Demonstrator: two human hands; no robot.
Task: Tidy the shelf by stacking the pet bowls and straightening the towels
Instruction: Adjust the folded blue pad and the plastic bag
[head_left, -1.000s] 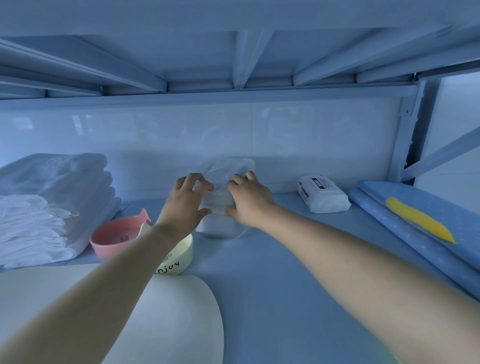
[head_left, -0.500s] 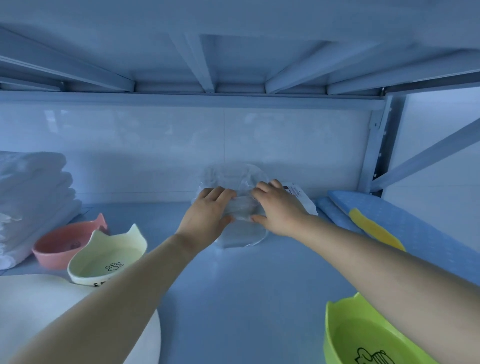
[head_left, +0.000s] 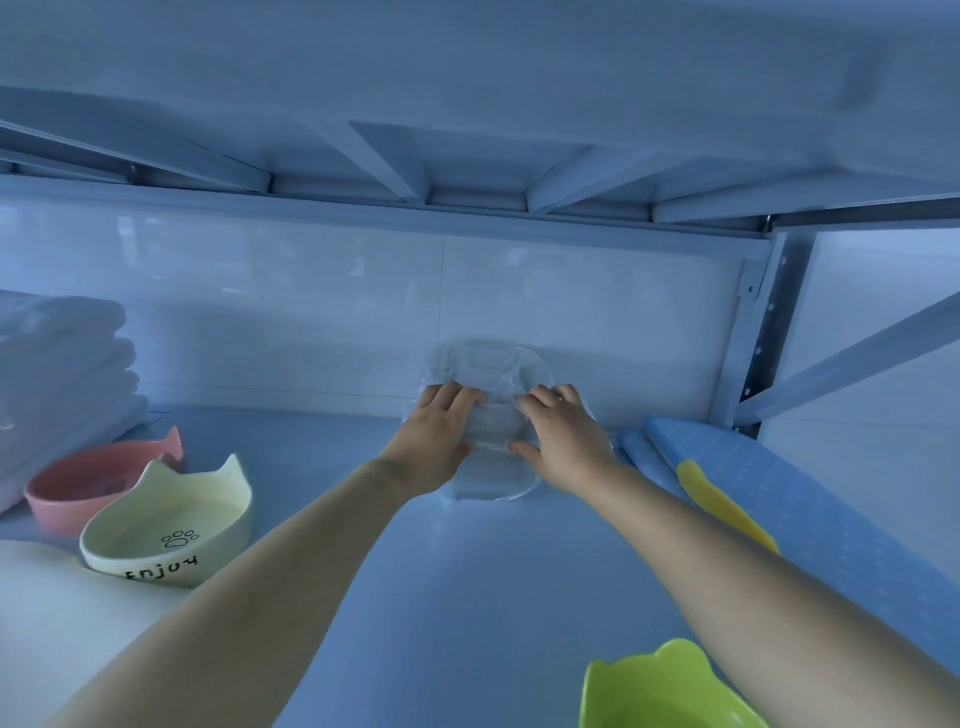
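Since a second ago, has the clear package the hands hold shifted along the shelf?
Yes, rightward: the clear package was left of the wall's tile seam and now sits mostly right of it, nearer the blue mat.

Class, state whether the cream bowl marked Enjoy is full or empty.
Empty: the cream bowl shows its bare inner floor, with the paw print uncovered.

A household storage corner is showing here. A metal rack with a slotted upright (head_left: 756, 332) is standing against a white tiled wall (head_left: 311, 312). Folded white towels (head_left: 62, 374) are lying stacked at far left. Cat-eared pet dishes are sitting on the shelf board (head_left: 467, 597): a pink bowl (head_left: 78, 483), a cream bowl (head_left: 171, 535) and, near right, a green bowl (head_left: 660, 691). A blue dotted mat (head_left: 831, 509) is lying at right.
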